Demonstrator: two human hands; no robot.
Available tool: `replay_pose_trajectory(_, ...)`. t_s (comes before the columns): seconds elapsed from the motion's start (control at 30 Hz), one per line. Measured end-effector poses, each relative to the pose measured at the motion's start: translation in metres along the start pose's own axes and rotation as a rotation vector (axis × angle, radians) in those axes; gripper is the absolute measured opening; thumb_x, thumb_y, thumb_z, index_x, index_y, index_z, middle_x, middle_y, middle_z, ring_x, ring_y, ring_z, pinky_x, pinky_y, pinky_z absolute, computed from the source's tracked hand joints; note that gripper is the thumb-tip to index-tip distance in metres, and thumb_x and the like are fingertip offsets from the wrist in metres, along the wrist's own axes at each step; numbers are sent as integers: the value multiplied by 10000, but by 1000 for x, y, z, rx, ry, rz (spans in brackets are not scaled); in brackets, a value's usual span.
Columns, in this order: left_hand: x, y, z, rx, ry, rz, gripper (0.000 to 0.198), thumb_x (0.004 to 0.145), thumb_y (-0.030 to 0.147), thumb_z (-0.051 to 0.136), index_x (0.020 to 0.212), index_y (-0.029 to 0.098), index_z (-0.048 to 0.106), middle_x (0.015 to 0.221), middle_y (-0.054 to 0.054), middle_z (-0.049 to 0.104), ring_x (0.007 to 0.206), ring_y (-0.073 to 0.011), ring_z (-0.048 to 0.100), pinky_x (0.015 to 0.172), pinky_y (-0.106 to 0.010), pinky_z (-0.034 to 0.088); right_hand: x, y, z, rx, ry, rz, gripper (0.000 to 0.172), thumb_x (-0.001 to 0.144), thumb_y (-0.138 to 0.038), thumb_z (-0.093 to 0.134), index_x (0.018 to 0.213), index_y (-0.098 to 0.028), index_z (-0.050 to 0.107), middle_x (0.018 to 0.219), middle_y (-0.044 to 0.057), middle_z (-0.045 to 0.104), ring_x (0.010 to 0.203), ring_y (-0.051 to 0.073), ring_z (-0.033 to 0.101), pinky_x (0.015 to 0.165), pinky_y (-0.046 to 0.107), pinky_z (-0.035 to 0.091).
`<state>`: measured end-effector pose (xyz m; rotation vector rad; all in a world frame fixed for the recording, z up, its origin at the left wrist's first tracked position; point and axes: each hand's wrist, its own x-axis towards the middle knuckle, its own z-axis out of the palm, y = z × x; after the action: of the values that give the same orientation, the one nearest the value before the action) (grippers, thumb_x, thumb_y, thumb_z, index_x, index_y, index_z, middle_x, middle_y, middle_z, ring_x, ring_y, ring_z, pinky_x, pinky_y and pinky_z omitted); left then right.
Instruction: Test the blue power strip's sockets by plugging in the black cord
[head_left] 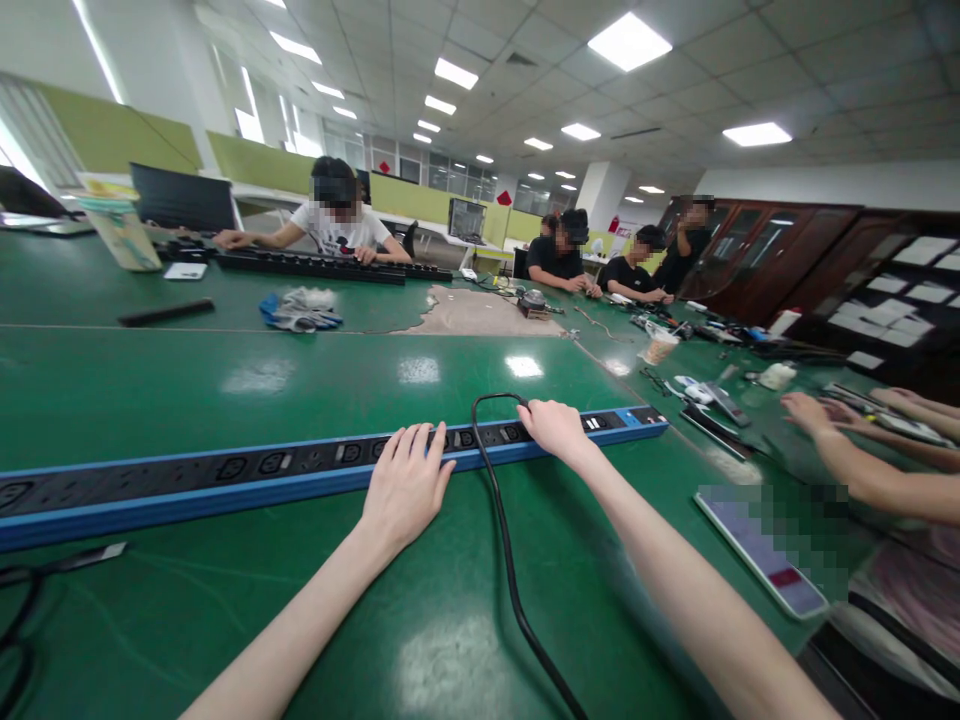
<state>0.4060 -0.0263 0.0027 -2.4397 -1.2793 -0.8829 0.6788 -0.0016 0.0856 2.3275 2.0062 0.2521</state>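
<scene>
A long blue power strip (pixel 292 487) with a row of black sockets runs across the green table in front of me. My left hand (pixel 407 480) lies over its middle, palm down, fingers stretched out across the sockets. Farther right along the strip, my right hand (pixel 555 425) is closed on the end of a black power cord (pixel 504 530). The cord loops up and over the strip, then trails toward me between my forearms. My fingers hide its plug, so I cannot tell whether it sits in a socket.
A phone (pixel 761 555) lies right of my right forearm, near another person's arms (pixel 862 460). Gloves (pixel 301 308), a dark bar (pixel 166 313) and a patterned cup (pixel 124 230) are beyond the strip. Black cable (pixel 22 600) lies at lower left. Several people sit across the table.
</scene>
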Motion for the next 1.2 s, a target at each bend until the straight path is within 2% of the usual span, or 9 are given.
replay_pose_trajectory(0.07, 0, 0, 0, 0, 7, 0, 571, 1056, 402, 440, 1555, 137, 528, 1469, -210, 610, 1392, -359, 538, 1232, -544, 341, -1, 0, 2, -1, 45, 33, 643, 1120, -535, 251, 1168, -150, 764, 1120, 214, 777, 1059, 329, 755, 927, 412, 532)
replay_pose_trajectory(0.23, 0, 0, 0, 23, -1, 9, 566, 1061, 403, 443, 1543, 122, 537, 1469, -213, 609, 1385, -356, 542, 1232, -536, 345, 0, -1, 0, 2, -24, -25, 608, 1113, -531, 311, 1144, -150, 783, 1139, 209, 777, 1097, 338, 745, 945, 418, 532)
replay_pose_trajectory(0.4, 0, 0, -2, 43, 3, 14, 565, 1059, 403, 458, 1536, 112, 545, 1453, -218, 618, 1374, -356, 551, 1222, -540, 356, -4, -5, -2, 9, 52, 49, 624, 1126, -508, 274, 1154, -133, 772, 1125, 216, 775, 1085, 322, 751, 952, 413, 532)
replay_pose_trajectory(0.53, 0, 0, -2, 56, -5, 14, 562, 1059, 401, 461, 1531, 110, 550, 1449, -217, 621, 1371, -354, 552, 1217, -533, 363, -3, -6, -1, 3, 11, 10, 577, 1116, -503, 336, 1117, -143, 788, 1117, 204, 781, 1091, 322, 749, 955, 408, 530)
replay_pose_trajectory(0.73, 0, 1, -3, 61, -12, 14, 576, 1057, 394, 461, 1545, 98, 536, 1459, -228, 615, 1378, -366, 549, 1217, -547, 355, -6, -5, 5, 5, 100, 48, 601, 1122, -506, 291, 1110, -151, 775, 1068, 181, 787, 1027, 335, 763, 899, 428, 547)
replay_pose_trajectory(0.87, 1, 1, -3, 34, 0, 7, 579, 1049, 393, 473, 1551, 111, 536, 1458, -225, 622, 1382, -363, 555, 1215, -548, 357, -1, 1, -2, 9, 27, -9, 585, 1109, -520, 330, 1096, -164, 795, 1076, 171, 791, 1039, 329, 759, 909, 418, 540)
replay_pose_trajectory(1.0, 0, 1, -3, 51, -11, 11, 578, 1053, 395, 464, 1557, 117, 530, 1462, -222, 620, 1384, -361, 553, 1214, -547, 358, 3, 4, -7, 0, 20, -29, 577, 1108, -483, 332, 1059, -149, 801, 1074, 184, 787, 1054, 327, 753, 916, 402, 526)
replay_pose_trajectory(1.1, 1, 2, -2, 60, -12, 7, 576, 1052, 398, 468, 1557, 127, 529, 1461, -217, 621, 1385, -357, 554, 1216, -543, 356, 2, 7, -15, -10, 48, -31, 563, 1113, -464, 320, 1041, -157, 786, 1060, 186, 783, 1042, 327, 749, 901, 394, 511)
replay_pose_trajectory(1.2, 1, 3, -2, 68, -19, 10, 581, 1053, 409, 470, 1557, 125, 528, 1458, -215, 620, 1382, -357, 555, 1222, -541, 349, -1, 16, -33, 15, 159, -9, 567, 1126, -514, 276, 1109, -191, 742, 1045, 162, 778, 998, 298, 743, 872, 362, 486)
